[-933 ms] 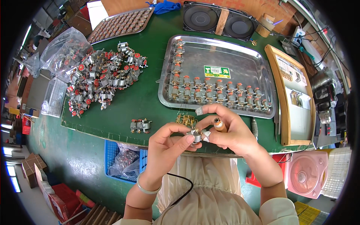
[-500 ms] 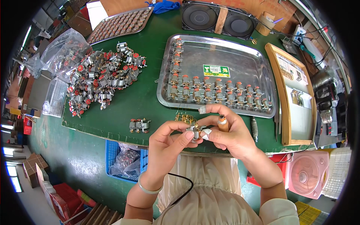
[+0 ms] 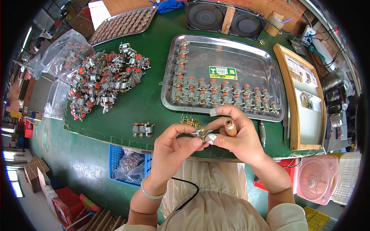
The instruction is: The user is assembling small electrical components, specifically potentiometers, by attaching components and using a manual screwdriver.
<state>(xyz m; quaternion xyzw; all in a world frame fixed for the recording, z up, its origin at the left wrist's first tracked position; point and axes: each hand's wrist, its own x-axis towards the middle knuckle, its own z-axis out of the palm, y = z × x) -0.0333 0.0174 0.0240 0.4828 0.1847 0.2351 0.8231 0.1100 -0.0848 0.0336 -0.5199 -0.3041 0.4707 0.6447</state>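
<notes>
Over the bench's front edge, my left hand (image 3: 173, 148) pinches a small silver-and-brass motor-like part (image 3: 202, 133) between thumb and fingers. My right hand (image 3: 244, 140) grips the other side of the same part, with tape around its thumb and index finger. A tool with an orange-brown handle (image 3: 231, 129) is tucked in the right hand; its working end is hidden. Just beyond my fingers lie several loose brass pieces (image 3: 189, 121). A few similar silver parts (image 3: 143, 129) sit left of my left hand.
Ahead stands a metal tray (image 3: 246, 54) with rows of red-topped parts. A large heap (image 3: 104, 82) of them lies left, beside a plastic bag (image 3: 63, 52). A wooden-framed box (image 3: 295, 134), tweezers (image 3: 285, 123) and a grey rod (image 3: 262, 133) are right. A blue basket (image 3: 115, 161) sits below.
The part has turned between my fingers and shifted slightly right, showing more brass. My right index finger has moved a little to the right.
</notes>
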